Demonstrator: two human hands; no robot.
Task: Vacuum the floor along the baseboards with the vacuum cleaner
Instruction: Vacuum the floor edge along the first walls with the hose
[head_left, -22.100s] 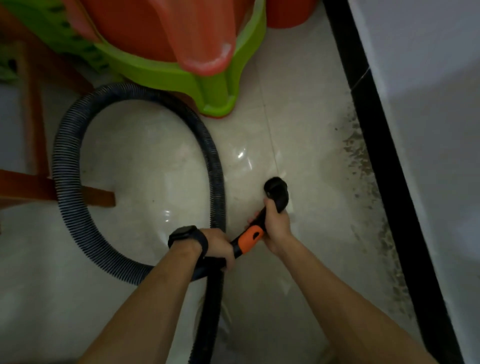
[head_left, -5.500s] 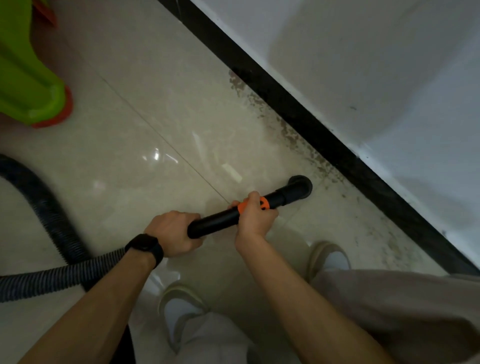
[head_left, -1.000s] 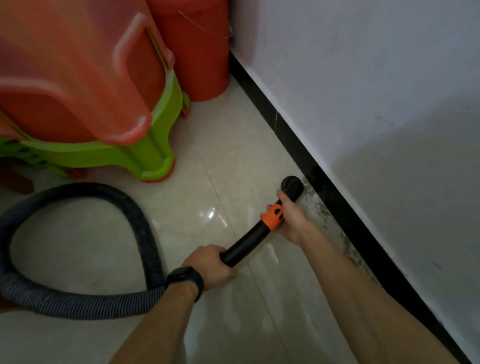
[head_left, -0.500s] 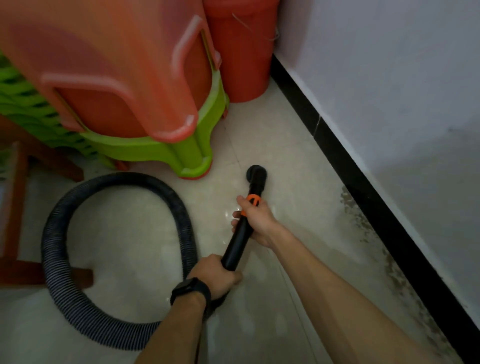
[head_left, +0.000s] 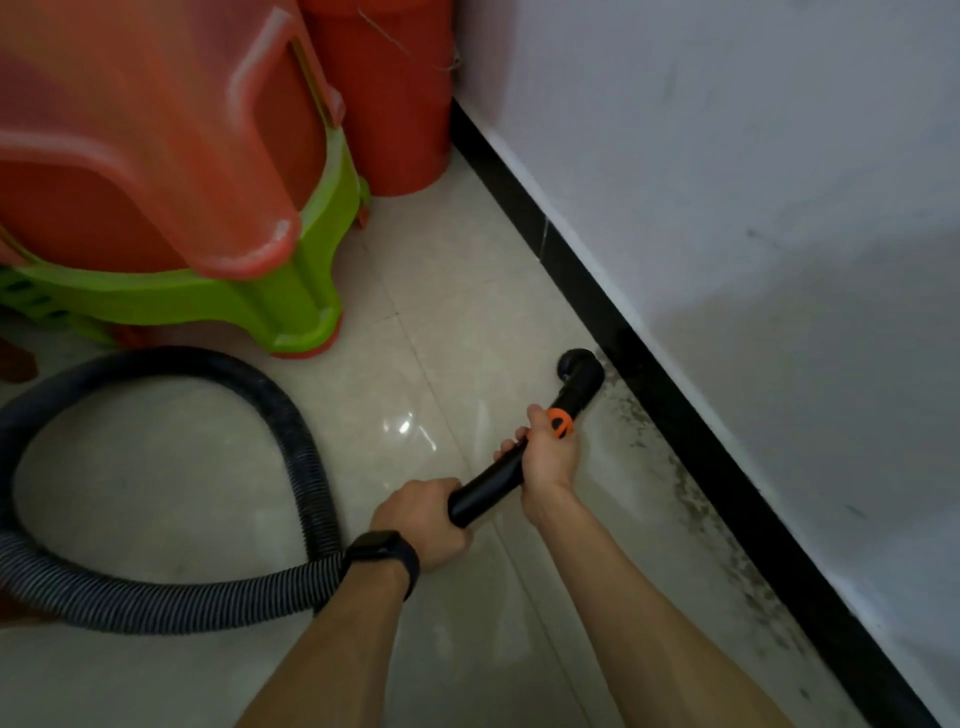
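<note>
Both hands grip the vacuum cleaner's black rigid tube (head_left: 485, 488), which slants across the pale tiled floor (head_left: 467, 291) from lower left to upper right. The left hand (head_left: 423, 525), with a black watch (head_left: 382, 553) on its wrist, has its fingers curled round the rear end of the tube, where the ribbed hose (head_left: 156, 597) joins it. The right hand (head_left: 545, 462) is wrapped round the tube further forward, with its thumb lying along the top, just behind the orange collar (head_left: 561, 421). Beyond the collar, ahead of both hands, the round black nozzle (head_left: 579, 371) is down at the floor just beside the black baseboard (head_left: 675, 415); whether it touches the baseboard cannot be told. Dark specks (head_left: 701, 504) mottle the tiles along the baseboard, to the right of the right forearm. The hose lies in a wide loop on the floor to the left of the hands. Behind the loop stands a green stool (head_left: 218, 301) with an orange stool (head_left: 156, 156) stacked on it, and a red bucket (head_left: 395, 104) stands in the corner by the white wall (head_left: 727, 182).
</note>
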